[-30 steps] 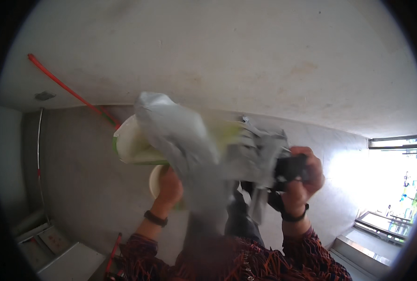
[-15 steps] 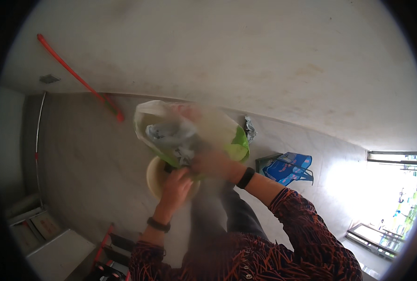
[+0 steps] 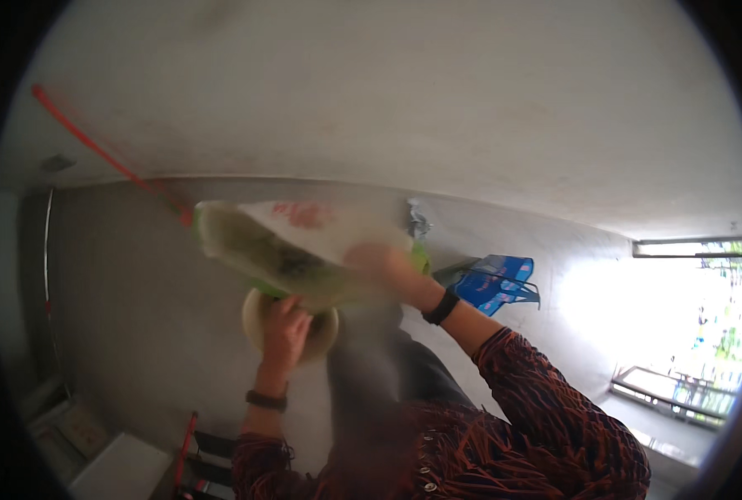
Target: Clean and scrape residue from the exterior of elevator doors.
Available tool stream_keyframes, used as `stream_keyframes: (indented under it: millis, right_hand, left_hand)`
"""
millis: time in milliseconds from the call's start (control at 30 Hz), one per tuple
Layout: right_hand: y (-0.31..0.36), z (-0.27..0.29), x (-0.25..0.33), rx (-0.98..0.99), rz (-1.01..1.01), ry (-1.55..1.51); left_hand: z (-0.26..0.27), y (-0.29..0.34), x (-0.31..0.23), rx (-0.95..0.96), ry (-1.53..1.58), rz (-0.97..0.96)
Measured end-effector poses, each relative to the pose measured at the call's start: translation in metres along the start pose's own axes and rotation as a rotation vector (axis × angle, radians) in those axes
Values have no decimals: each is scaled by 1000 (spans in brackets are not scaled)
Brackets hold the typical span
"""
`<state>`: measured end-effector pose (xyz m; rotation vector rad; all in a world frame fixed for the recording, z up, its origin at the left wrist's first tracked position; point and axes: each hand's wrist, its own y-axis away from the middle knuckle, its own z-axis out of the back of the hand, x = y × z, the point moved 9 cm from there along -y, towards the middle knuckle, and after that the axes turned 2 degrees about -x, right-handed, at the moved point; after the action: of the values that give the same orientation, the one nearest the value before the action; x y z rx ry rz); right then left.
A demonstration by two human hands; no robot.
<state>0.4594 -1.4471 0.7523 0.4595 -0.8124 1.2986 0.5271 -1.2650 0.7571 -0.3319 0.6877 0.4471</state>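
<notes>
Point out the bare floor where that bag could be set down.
Bare floor lies left of the white plastic bag, bordered by the red-handled broom and wall. Crowded: right of the right hand, where the blue bag sits, and under the left hand.

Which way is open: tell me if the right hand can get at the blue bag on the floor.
Probably yes, once freed: the right hand is on the plastic bag, and bare floor lies between it and the blue bag.
</notes>
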Motion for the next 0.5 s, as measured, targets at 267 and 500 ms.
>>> stream_keyframes:
  millis: [267, 500]
  right_hand:
    - [105, 2, -23, 406, -328, 447]
    - [96, 85, -3, 24, -227, 501]
  left_hand:
    - [-9, -71, -37, 94, 64, -106]
    - [-43, -98, -37, 102, 68, -45]
